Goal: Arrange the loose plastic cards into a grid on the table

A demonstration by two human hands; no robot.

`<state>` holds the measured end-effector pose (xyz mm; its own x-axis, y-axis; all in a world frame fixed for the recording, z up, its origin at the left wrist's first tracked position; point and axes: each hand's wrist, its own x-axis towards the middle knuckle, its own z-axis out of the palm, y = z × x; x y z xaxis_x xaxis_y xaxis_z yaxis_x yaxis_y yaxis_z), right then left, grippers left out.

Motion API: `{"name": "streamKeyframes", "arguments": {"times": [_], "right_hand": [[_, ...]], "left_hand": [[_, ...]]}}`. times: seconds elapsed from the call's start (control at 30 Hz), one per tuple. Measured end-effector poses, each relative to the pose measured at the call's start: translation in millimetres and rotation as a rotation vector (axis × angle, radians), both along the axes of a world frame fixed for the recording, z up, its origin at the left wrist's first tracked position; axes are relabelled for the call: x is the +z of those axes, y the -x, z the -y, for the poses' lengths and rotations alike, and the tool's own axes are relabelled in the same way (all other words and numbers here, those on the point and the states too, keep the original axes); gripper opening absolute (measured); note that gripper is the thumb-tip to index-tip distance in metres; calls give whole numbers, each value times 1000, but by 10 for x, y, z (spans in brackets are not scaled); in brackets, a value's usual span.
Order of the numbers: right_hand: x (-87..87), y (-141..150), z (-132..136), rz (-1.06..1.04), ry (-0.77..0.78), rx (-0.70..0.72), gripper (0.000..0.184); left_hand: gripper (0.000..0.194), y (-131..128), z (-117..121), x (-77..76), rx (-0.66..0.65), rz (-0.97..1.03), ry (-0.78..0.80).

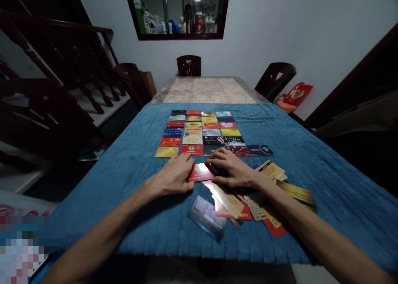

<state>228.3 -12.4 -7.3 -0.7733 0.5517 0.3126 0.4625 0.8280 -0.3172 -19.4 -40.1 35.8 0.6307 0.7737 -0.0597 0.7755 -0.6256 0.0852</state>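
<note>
A red card (200,173) with a bright glare on its face is between my two hands, just in front of the laid-out cards. My left hand (174,175) grips its left edge with curled fingers. The bent fingers and thumb of my right hand (232,170) hold its right side. Beyond my hands, a grid of cards such as a red one (192,150) and a yellow one (166,151) lies in rows and columns. Under and around my right forearm spreads a loose pile with a gold card (228,197). A purple card (207,217) lies nearest me.
The blue cloth (139,217) covers the near part of the table, with a patterned top (208,90) beyond it. A black card (261,150) extends the nearest row to the right. Dark chairs (189,66) stand around the far end; a stair railing (62,25) is at left.
</note>
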Motion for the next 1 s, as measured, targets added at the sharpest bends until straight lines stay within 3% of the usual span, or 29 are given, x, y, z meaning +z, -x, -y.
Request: {"name": "streamKeyframes", "arguments": {"times": [0.5,1.0], "right_hand": [[-33,54,-63,-55,-137,-51,37],[-89,274,-517,-36,-169,-153,36]], "left_hand": [[24,142,-191,-18,-14,117,-24],[37,366,-699,-275,63,230,-188]]}}
